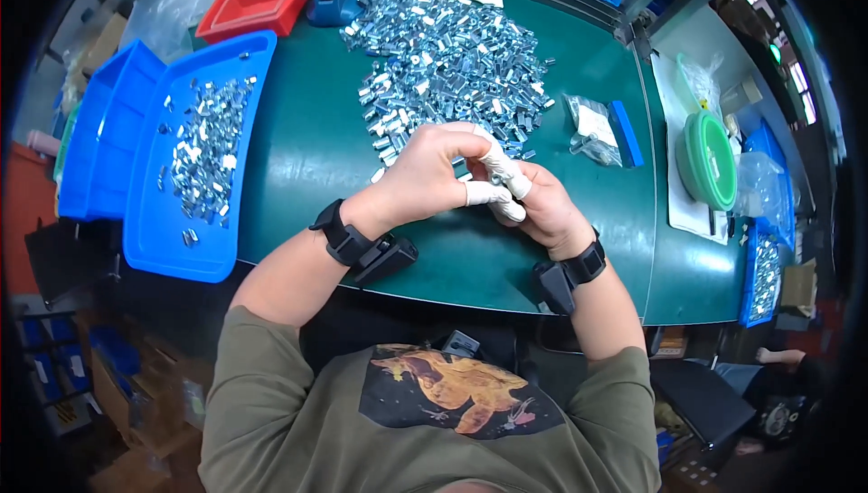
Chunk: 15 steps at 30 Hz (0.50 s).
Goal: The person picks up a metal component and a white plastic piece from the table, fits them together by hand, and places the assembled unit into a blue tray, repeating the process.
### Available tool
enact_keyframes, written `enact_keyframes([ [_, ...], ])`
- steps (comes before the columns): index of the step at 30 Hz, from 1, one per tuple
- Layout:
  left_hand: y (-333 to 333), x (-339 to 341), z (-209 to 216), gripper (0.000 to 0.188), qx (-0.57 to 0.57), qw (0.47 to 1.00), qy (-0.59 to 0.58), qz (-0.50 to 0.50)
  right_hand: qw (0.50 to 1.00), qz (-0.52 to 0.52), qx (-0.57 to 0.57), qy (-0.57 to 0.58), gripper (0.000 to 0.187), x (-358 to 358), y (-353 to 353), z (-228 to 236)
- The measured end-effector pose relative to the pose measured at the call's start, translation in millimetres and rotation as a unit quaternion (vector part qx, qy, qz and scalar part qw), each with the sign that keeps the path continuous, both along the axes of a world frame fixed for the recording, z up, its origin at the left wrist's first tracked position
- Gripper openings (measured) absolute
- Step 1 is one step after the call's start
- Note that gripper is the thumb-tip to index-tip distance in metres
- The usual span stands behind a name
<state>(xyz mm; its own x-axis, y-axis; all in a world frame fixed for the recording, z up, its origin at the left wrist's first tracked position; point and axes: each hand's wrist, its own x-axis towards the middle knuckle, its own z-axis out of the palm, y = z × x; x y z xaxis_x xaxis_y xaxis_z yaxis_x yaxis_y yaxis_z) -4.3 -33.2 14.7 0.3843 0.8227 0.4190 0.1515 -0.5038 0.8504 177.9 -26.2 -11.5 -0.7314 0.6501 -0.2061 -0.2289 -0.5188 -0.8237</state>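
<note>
My left hand (420, 172) and my right hand (550, 210) meet over the front of the green table, with white finger covers on the fingertips. Their thumbs and fingers pinch together around a small silvery metal part (497, 180), mostly hidden by the fingertips. Just beyond them spreads a large heap of small shiny metal parts (452, 68), which look like short sleeves or nuts. To the left lies a blue tray (167, 253) with more of these parts (208, 154) scattered in it.
A blue bin (104, 136) stands beside the tray, and a red tray (253, 6) lies behind it. A plastic bag with a blue strip (601, 131) is right of the heap. Green basins (708, 163) stand farther right. A person (782, 402) sits at the lower right.
</note>
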Motion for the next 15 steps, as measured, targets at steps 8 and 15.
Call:
enact_keyframes([
  [8,-6,1,-1,0.019,-0.007,1.0,-0.011,-0.002,0.999,-0.025,-0.009,-0.036,0.035,-5,-2,-1],
  [15,4,-1,-9,0.016,-0.153,0.983,-0.089,0.044,0.994,-0.075,0.064,-0.037,0.025,-13,-3,-1],
])
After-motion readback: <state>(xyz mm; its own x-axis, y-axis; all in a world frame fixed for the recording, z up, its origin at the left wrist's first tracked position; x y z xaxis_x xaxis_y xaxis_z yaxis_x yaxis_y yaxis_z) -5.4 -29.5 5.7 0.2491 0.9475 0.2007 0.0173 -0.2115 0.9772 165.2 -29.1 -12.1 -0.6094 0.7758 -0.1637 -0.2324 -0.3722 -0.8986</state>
